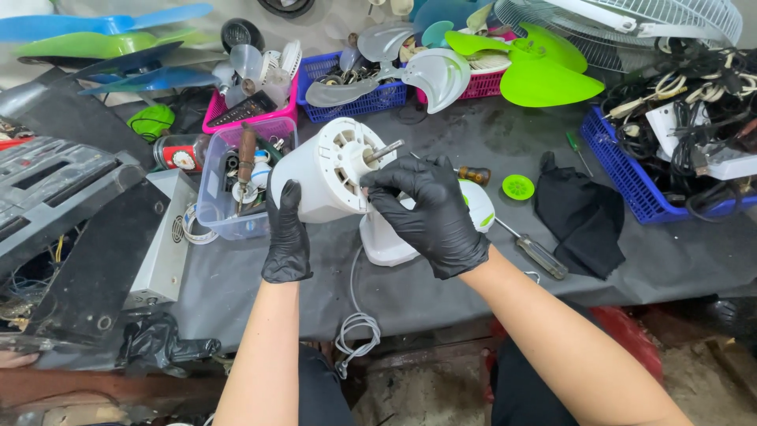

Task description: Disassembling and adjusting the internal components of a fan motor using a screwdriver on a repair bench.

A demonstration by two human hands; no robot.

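A white fan motor housing (323, 170) with a bare metal shaft (384, 151) stands tilted on its white base (386, 241) in the middle of the bench. My left hand (286, 237), in a black glove, grips the housing from the left side. My right hand (430, 209), also gloved in black, has its fingertips on the front face of the housing just below the shaft. A white power cord (355, 323) hangs from the fan over the bench's front edge.
A screwdriver (536, 252), a black cloth (579, 217) and a small green cap (517, 187) lie to the right. A clear plastic bin (229, 197) of parts stands left of the fan. Blue and pink baskets, fan blades (544, 75) and a white grille (631, 24) line the back.
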